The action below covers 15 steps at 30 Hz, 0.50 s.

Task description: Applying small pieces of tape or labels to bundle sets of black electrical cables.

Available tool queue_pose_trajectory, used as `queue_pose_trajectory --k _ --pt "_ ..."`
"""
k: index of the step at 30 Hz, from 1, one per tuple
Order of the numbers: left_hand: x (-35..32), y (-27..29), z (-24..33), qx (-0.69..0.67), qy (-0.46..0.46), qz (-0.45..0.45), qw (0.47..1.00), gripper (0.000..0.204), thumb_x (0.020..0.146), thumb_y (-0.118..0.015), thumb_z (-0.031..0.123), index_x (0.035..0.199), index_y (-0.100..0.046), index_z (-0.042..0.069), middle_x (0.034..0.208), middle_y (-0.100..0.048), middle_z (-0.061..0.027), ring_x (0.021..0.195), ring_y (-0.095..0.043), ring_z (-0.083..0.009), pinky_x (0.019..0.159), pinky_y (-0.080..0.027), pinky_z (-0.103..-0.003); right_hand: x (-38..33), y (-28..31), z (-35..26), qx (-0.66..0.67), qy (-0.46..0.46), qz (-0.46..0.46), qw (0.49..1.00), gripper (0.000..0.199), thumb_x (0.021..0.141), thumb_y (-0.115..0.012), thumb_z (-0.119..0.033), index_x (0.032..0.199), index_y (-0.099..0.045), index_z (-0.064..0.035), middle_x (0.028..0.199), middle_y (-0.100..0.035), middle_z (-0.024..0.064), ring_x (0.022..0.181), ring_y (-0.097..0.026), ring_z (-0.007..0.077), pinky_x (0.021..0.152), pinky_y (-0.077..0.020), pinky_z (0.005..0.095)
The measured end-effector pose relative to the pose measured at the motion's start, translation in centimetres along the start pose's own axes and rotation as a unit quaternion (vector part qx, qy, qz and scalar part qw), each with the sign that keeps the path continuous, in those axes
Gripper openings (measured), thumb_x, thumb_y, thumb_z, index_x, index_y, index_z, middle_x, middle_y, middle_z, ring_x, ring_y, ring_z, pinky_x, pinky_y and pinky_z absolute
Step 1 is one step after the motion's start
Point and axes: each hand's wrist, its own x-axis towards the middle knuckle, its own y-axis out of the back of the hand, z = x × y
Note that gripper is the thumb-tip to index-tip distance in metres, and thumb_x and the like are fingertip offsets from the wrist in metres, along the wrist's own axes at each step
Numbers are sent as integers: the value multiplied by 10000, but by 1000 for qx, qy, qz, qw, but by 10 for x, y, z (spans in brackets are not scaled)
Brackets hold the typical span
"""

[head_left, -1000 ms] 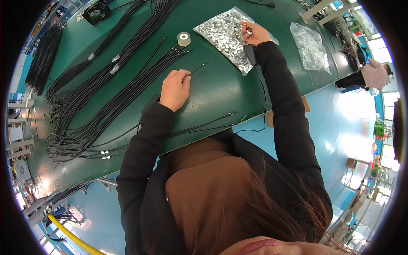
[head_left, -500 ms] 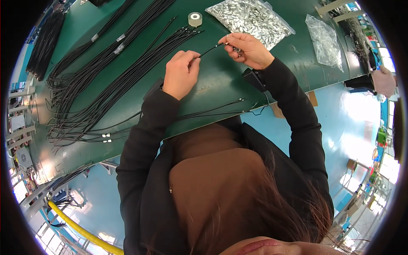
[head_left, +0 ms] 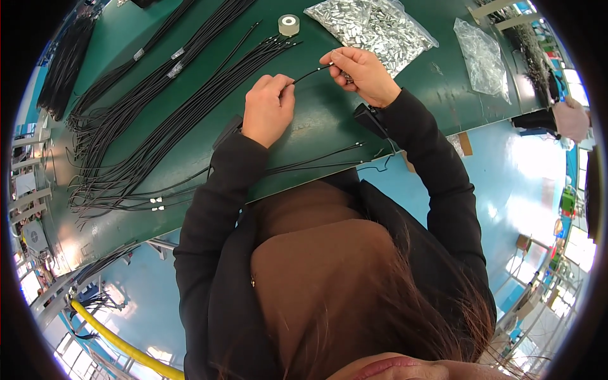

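Observation:
Above the near part of the table, my left hand (head_left: 269,109) is closed, pinching a thin black cable (head_left: 306,76) between thumb and fingers. The cable's short free end runs up to my right hand (head_left: 366,77). There, thumb and forefinger close on the tip, where a small light-coloured piece shows. Several small silvery metal sleeves (head_left: 346,76) are tucked under the curled fingers of that hand, partly hidden. Just beyond it lies a clear plastic bag (head_left: 380,31) full of similar silvery sleeves. Left of my left hand, a loose bundle of black cables (head_left: 196,104) stretches across the green table.
A roll of pale tape (head_left: 289,25) lies near the bundle's tips. Taped black cable bundles (head_left: 142,82) cover the table's left side. A crumpled clear bag (head_left: 482,60) lies at the right. More cables (head_left: 316,158) run along the near edge. Another person's arm (head_left: 570,120) shows far right.
My right hand has shifted slightly left and turned, so fewer of the sleeves in its palm show. Its fingertips stay at the cable's end. My left hand has hardly moved.

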Motion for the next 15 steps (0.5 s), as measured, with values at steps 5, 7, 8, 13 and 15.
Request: queue_pose_trajectory --k 5,7,8,13,15 --pt "-1 0 -1 8 -10 12 1000 65 819 -625 36 880 -642 22 701 -558 -92 586 -539 -201 544 -445 -310 1 1 2 57 -9 -8 998 239 984 -495 -215 1044 -611 -15 763 -523 -34 626 -442 31 482 -318 170" --pt "-1 -1 -3 12 -15 16 1000 63 827 -627 37 885 -642 17 692 -559 -76 575 -527 -163 540 -437 -286 2 0 3 63 -10 -9 998 238 983 -495 -213 1045 -612 -15 762 -522 -33 625 -441 32 482 -318 170" --pt "-1 -1 -3 15 -18 19 1000 61 825 -626 34 883 -641 18 691 -556 -79 576 -530 -171 540 -439 -290 2 1 3 69 -11 -9 998 236 983 -495 -211 1045 -612 -15 762 -522 -32 625 -441 33 481 -319 171" --pt "-3 -2 -5 47 -56 27 997 88 811 -632 21 898 -638 28 722 -543 -89 581 -545 -212 535 -453 -314 1 -3 4 51 -10 6 999 236 981 -498 -207 1045 -610 -10 760 -522 -26 621 -439 35 479 -320 175" --pt "-5 -2 -4 61 -72 28 995 104 805 -635 17 908 -637 31 738 -539 -90 583 -548 -224 533 -459 -323 1 -8 4 17 -6 29 999 236 980 -500 -207 1042 -608 -8 758 -519 -24 620 -437 36 477 -321 175"
